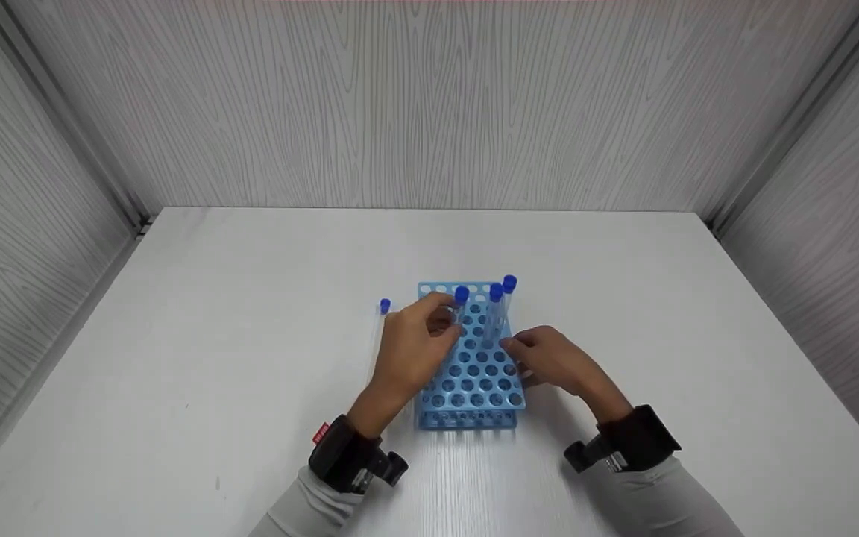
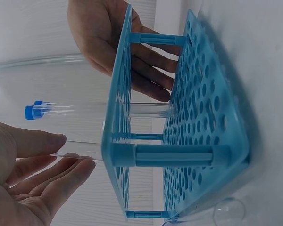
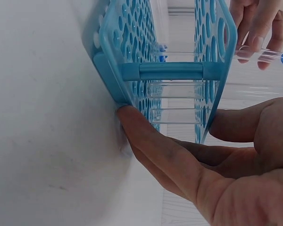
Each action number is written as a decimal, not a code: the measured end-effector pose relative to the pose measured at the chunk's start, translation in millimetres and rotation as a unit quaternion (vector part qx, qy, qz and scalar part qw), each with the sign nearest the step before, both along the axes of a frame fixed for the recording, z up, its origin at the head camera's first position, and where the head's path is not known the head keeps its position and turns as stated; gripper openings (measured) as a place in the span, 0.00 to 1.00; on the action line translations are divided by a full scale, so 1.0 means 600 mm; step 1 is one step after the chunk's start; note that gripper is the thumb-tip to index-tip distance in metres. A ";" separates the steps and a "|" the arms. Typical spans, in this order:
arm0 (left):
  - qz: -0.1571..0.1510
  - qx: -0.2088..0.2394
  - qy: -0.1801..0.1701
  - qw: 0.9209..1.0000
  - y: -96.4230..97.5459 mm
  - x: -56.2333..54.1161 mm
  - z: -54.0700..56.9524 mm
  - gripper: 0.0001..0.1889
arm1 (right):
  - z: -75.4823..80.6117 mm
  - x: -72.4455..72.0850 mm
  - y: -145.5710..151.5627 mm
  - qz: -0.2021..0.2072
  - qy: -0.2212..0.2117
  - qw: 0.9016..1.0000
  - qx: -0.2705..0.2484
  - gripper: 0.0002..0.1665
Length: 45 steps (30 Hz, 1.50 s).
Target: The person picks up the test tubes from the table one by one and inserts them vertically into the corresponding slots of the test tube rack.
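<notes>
My left hand (image 1: pixel 413 339) pinches a clear test tube (image 2: pixel 80 145) with a blue cap between thumb and fingers. The tube stands upright at the top plate of a light blue test tube rack (image 1: pixel 472 410); its lower end seems to pass into a hole. Along the rack's right side, my right hand (image 1: pixel 552 358) grips the frame, thumb at the top plate and fingers reaching down to the base in the right wrist view. Two more capped tubes (image 1: pixel 495 309) stand in the rack near the right hand.
Left of the rack, another clear tube with a blue cap (image 1: pixel 385 306) lies on the white table (image 1: pixel 236 335). Grey wood-grain panels (image 1: pixel 429 104) enclose the table at the back and both sides.
</notes>
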<state>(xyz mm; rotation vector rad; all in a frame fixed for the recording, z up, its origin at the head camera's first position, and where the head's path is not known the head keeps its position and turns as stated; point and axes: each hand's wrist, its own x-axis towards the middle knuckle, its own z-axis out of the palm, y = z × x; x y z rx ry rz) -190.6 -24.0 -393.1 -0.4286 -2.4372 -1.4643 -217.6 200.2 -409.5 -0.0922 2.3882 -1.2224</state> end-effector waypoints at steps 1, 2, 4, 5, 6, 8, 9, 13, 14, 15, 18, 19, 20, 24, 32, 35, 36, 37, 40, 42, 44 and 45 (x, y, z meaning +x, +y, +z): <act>0.001 0.001 -0.002 1.000 0.000 0.000 0.000 0.15 | -0.001 -0.001 0.000 0.000 0.001 1.000 -0.001 0.24; 0.001 0.002 -0.003 1.000 0.000 0.000 0.000 0.15 | -0.001 -0.001 0.001 0.002 0.002 1.000 -0.001 0.24; 0.003 0.002 -0.006 1.000 0.000 0.000 -0.001 0.15 | -0.001 -0.001 0.000 0.001 0.002 1.000 0.000 0.24; 0.003 0.001 -0.006 1.000 0.000 -0.001 -0.002 0.15 | -0.001 -0.002 0.000 -0.001 0.001 1.000 0.002 0.24; 0.004 0.000 -0.006 1.000 0.000 -0.001 -0.002 0.15 | 0.000 -0.001 -0.001 -0.002 0.000 1.000 0.004 0.24; 0.005 -0.001 -0.005 1.000 0.000 -0.001 -0.002 0.15 | 0.001 -0.001 -0.002 -0.005 -0.001 1.000 0.010 0.25; 0.005 -0.001 -0.006 1.000 0.000 -0.001 -0.003 0.15 | 0.002 0.000 -0.002 -0.007 -0.001 1.000 0.011 0.25; 0.004 -0.003 -0.006 1.000 0.000 -0.001 -0.003 0.15 | 0.003 0.001 -0.002 -0.009 -0.001 1.000 0.017 0.25; 0.003 -0.004 -0.006 1.000 0.000 -0.001 -0.003 0.15 | 0.002 0.001 -0.002 -0.008 -0.001 1.000 0.017 0.26; 0.003 -0.004 -0.007 1.000 0.000 -0.001 -0.003 0.14 | 0.002 0.001 -0.002 -0.008 -0.001 1.000 0.018 0.26; 0.003 -0.005 -0.008 1.000 0.000 -0.001 -0.003 0.14 | 0.001 0.001 -0.002 -0.014 -0.004 1.000 0.019 0.25; 0.003 -0.005 -0.008 1.000 0.000 -0.001 -0.003 0.14 | 0.002 0.001 -0.002 -0.011 -0.004 1.000 0.020 0.26; 0.003 -0.006 -0.008 1.000 0.000 -0.001 -0.003 0.14 | 0.001 0.000 -0.001 -0.009 -0.004 1.000 0.021 0.26; 0.003 -0.006 -0.010 1.000 0.001 0.000 -0.002 0.14 | 0.001 0.000 -0.001 -0.012 -0.005 1.000 0.019 0.26; -0.007 0.002 0.004 1.000 -0.001 -0.001 -0.002 0.15 | 0.005 0.006 -0.001 0.000 0.003 1.000 0.007 0.25; -0.010 0.000 0.006 1.000 -0.001 -0.001 -0.003 0.16 | 0.006 0.006 -0.001 0.002 0.005 1.000 0.008 0.25; -0.010 -0.001 0.004 1.000 -0.002 -0.002 -0.003 0.17 | 0.006 0.006 -0.001 0.002 0.005 1.000 0.008 0.25; -0.010 -0.003 0.001 1.000 -0.002 -0.001 -0.003 0.18 | 0.006 0.005 -0.001 0.002 0.005 1.000 0.008 0.25; -0.012 -0.007 -0.012 1.000 -0.003 -0.001 -0.002 0.20 | 0.007 0.004 0.000 0.003 0.003 1.000 0.010 0.26; -0.010 -0.012 -0.024 1.000 -0.004 -0.001 0.000 0.21 | 0.006 0.004 -0.001 0.004 0.004 1.000 0.008 0.26; -0.008 -0.016 -0.033 0.999 -0.005 0.000 0.002 0.22 | 0.006 0.003 -0.001 0.005 0.004 1.000 0.006 0.26; -0.006 -0.019 -0.037 0.999 -0.006 0.000 0.003 0.22 | 0.006 0.003 -0.001 0.006 0.007 1.000 0.004 0.26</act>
